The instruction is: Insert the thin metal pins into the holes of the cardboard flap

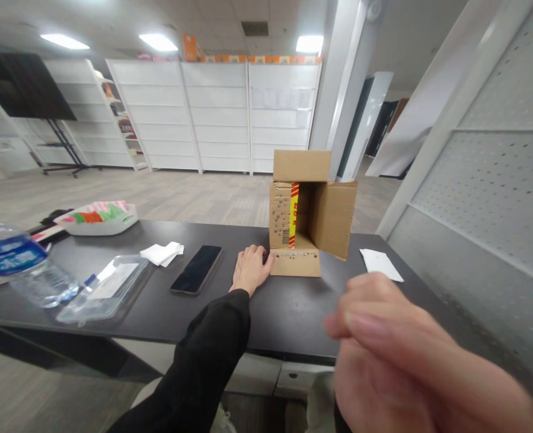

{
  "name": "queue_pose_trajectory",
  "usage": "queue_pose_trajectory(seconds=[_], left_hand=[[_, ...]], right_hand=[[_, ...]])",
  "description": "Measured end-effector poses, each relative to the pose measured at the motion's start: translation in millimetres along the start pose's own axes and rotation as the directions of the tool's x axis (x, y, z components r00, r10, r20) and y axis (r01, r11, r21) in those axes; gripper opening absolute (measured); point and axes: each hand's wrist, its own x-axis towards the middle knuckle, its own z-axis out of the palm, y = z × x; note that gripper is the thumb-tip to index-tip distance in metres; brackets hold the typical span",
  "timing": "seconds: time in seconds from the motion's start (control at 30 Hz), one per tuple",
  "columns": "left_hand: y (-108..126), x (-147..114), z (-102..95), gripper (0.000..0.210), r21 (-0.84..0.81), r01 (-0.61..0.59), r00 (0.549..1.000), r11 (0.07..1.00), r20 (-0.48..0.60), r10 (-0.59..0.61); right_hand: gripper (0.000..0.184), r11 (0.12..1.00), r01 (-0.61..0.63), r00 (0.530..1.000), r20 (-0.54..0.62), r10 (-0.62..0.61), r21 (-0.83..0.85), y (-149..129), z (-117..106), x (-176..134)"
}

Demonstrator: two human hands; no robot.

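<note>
A brown cardboard box (281, 216) stands on the dark table, its opening facing me and its flaps spread up, right and down. Small grey round spots dot the left flap and form a row on the bottom flap (295, 267). My left hand (251, 269) lies palm down on the table at the box's left, fingers stretched and thumb at the bottom flap's edge. Close to the camera, my right hand (397, 349) is raised with its fingers curled and thumb pressed against them. Whatever it may hold is hidden.
Left of my left hand lie a black phone (197, 270), white tissues (162, 253) and a clear plastic case (106, 288). A water bottle (27, 264) and a white basket (99, 227) are farther left. White paper (381, 264) lies right, near a perforated panel (487, 198).
</note>
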Motion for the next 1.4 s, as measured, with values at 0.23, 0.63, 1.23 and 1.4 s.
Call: queue_pose_trajectory(seconds=[0.23, 0.63, 1.23, 1.4], left_hand=[[1.3, -0.7, -1.0, 0.041, -0.026, -0.001, 1.000, 1.000, -0.007, 0.001], [0.8, -1.5, 0.6, 0.038, -0.012, -0.005, 1.000, 1.000, -0.015, 0.005], [1.3, -1.4, 0.3, 0.038, -0.009, -0.004, 1.000, 1.000, -0.019, 0.004], [0.6, -1.4, 1.9, 0.039, -0.001, -0.011, 0.999, 1.000, -0.031, 0.011]], right_hand=[[0.010, 0.993, -0.085, 0.980, -0.189, 0.068, -0.084, 100.8, 54.4, -7.5], [0.009, 0.850, -0.216, 0.940, 0.131, 0.314, -0.481, 179.6, 91.5, -40.7], [0.011, 0.764, -0.209, 0.908, 0.169, 0.384, -0.610, 186.3, 104.9, -51.1], [0.010, 0.765, -0.217, 0.901, 0.177, 0.396, -0.606, 186.0, 105.7, -51.2]])
